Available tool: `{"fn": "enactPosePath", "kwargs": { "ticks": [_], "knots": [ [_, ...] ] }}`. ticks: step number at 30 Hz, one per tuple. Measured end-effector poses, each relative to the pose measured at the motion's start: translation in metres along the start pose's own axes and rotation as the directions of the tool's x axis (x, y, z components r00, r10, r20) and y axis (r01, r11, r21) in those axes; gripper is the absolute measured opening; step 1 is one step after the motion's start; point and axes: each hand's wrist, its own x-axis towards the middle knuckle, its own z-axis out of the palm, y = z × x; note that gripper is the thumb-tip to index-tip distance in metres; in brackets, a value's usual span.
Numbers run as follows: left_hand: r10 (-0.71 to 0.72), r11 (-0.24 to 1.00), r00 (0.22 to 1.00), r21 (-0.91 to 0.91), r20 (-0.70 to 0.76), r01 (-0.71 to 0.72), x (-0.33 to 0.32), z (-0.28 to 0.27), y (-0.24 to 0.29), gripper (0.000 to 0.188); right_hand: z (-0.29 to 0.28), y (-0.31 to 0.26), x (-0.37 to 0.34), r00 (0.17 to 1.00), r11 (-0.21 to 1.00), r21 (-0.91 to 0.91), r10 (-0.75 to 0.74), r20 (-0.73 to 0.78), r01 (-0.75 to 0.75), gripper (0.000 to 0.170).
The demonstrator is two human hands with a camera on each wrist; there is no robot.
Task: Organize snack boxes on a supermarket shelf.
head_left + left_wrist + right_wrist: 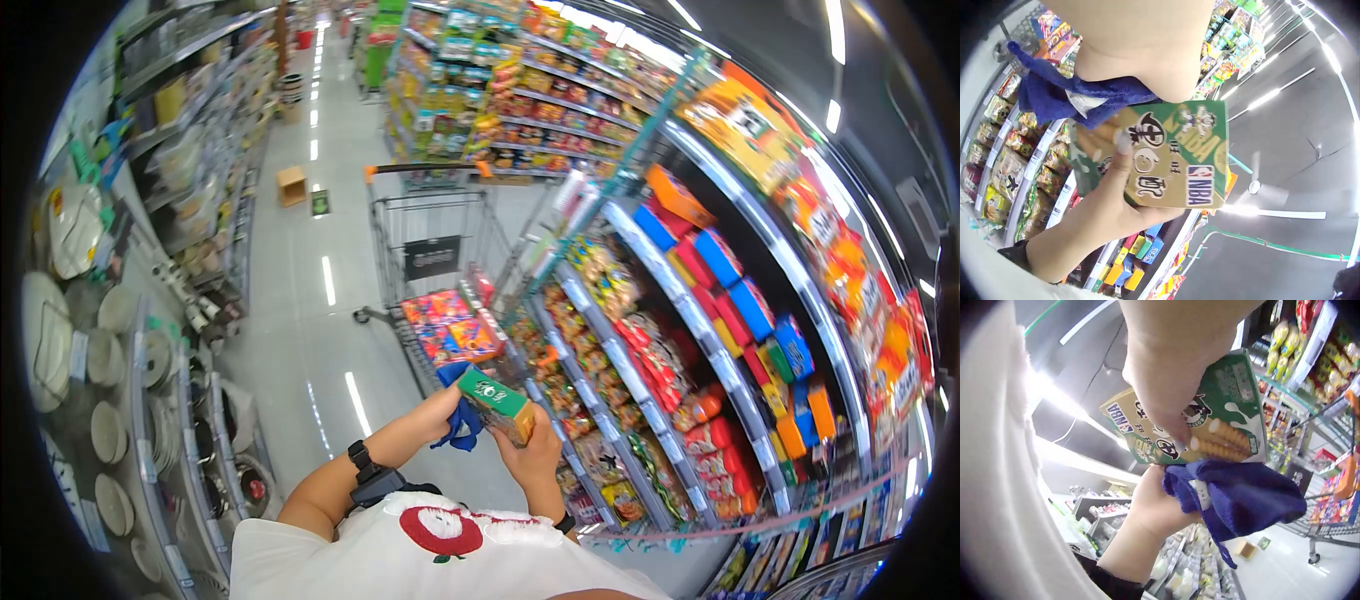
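Note:
A green and tan snack box (497,394) with an NBA logo is tilted in front of the chest. My right hand (530,450) grips it, the thumb lying across the printed face (1147,162). Pictures of rolled wafers show on the box (1235,406) in the right wrist view. A dark blue cloth (463,428) with a white label hangs from my left hand (436,414), bunched in the fingers. That cloth (1241,494) overlaps the lower edge of the box. In the right wrist view the left hand (1159,499) is right under the box.
Ahead stands a shopping cart (430,250) holding colourful snack packs (450,325). Shelves of bagged and boxed snacks (680,370) line the right side. Plates (110,430) fill racks at the left. A small wooden box (291,186) sits on the aisle floor (290,300).

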Motion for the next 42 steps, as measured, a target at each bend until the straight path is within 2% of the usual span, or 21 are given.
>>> {"fn": "enactPosePath", "kwargs": {
  "ticks": [2,5,9,10,13,14,17,18,21,23,25,26,27,28,30,32,35,36,38,40,42],
  "knots": [
    [0.043,0.999,0.995,-0.018,0.091,-0.042,0.021,0.032,-0.009,0.055,-0.032,0.023,-0.016,0.982,0.98,-0.069,0.188,-0.009,-0.189,0.063],
    [0.063,0.998,0.964,-0.018,0.257,-0.061,0.044,0.079,-0.027,0.055,-0.072,0.064,-0.044,0.958,0.964,0.004,0.265,-0.108,-0.266,0.069],
    [0.113,0.982,0.915,0.098,0.387,-0.163,0.076,0.134,-0.083,0.053,-0.117,0.087,-0.07,0.831,0.878,0.129,0.478,-0.286,-0.461,0.07],
    [0.079,0.987,0.926,0.1,0.37,-0.124,0.078,0.145,-0.096,0.053,-0.132,0.088,-0.072,0.843,0.899,0.053,0.427,-0.327,-0.435,0.068],
    [-0.14,0.965,0.95,0.252,0.279,0.069,0.083,0.155,-0.135,0.05,-0.166,0.099,-0.086,0.781,0.854,0.24,0.519,-0.346,-0.461,0.063],
    [-0.23,0.934,0.944,0.326,0.236,0.146,0.086,0.154,-0.151,0.049,-0.174,0.105,-0.092,0.799,0.904,0.159,0.426,-0.425,-0.398,0.061],
    [-0.342,0.912,0.931,0.284,0.125,0.297,0.098,0.158,-0.21,0.044,-0.197,0.097,-0.101,0.774,0.912,-0.024,0.334,-0.538,-0.41,0.061],
    [-0.413,0.895,0.895,0.255,0.168,0.365,0.11,0.147,-0.234,0.042,-0.199,0.095,-0.107,0.76,0.903,-0.009,0.357,-0.542,-0.43,0.056],
    [-0.422,0.906,0.884,0.06,0.202,0.419,0.101,0.193,-0.226,0.041,-0.204,0.088,-0.115,0.809,0.904,-0.104,0.313,-0.497,-0.414,0.057],
    [-0.523,0.829,0.795,-0.036,0.306,0.559,0.106,0.198,-0.225,0.039,-0.204,0.078,-0.113,0.89,0.905,-0.164,0.33,-0.315,-0.393,0.071],
    [-0.376,0.747,0.511,-0.074,0.773,0.661,0.142,0.142,-0.277,0.045,-0.201,0.063,-0.105,0.94,0.879,-0.335,0.301,-0.164,-0.34,0.077],
    [-0.373,0.888,0.63,0.066,0.681,0.455,0.11,0.154,-0.243,0.048,-0.2,0.059,-0.106,0.941,0.875,-0.347,0.307,-0.141,-0.338,0.078],
    [-0.362,0.931,0.735,0.263,0.573,0.253,0.078,0.166,-0.207,0.051,-0.197,0.055,-0.106,0.944,0.873,-0.358,0.311,-0.114,-0.331,0.079],
    [-0.441,0.893,0.682,0.209,0.584,0.399,0.105,0.133,-0.24,0.052,-0.193,0.051,-0.104,0.947,0.874,-0.367,0.309,-0.081,-0.317,0.08],
    [-0.491,0.841,0.653,0.117,0.577,0.529,0.11,0.123,-0.234,0.052,-0.185,0.046,-0.097,0.944,0.847,-0.418,0.312,-0.107,-0.327,0.079],
    [-0.449,0.862,0.734,0.028,0.509,0.507,0.073,0.158,-0.178,0.052,-0.17,0.04,-0.084,0.945,0.83,-0.451,0.291,-0.15,-0.327,0.075],
    [-0.404,0.875,0.785,-0.053,0.469,0.482,0.047,0.121,-0.113,0.053,-0.122,0.049,-0.058,0.94,0.898,-0.284,0.302,-0.158,-0.336,0.07],
    [-0.327,0.92,0.836,-0.053,0.44,0.388,0.04,0.096,-0.091,0.053,-0.099,0.046,-0.041,0.951,0.915,-0.267,0.27,-0.151,-0.302,0.064],
    [-0.118,0.982,0.939,-0.106,0.323,0.159,0.016,0.066,-0.032,0.057,-0.049,0.028,-0.011,0.963,0.962,0.063,0.269,-0.034,-0.266,0.063],
    [0.056,0.985,0.96,-0.171,0.273,-0.009,-0.013,0.043,0.027,0.064,0.014,0.008,0.01,0.98,0.904,0.387,0.198,0.003,-0.184,0.062],
    [0.303,0.951,0.901,-0.043,0.31,-0.305,-0.044,0.03,0.071,0.066,0.096,0.019,-0.006,0.906,0.522,0.759,0.362,0.217,-0.39,0.062]
  ]
}}
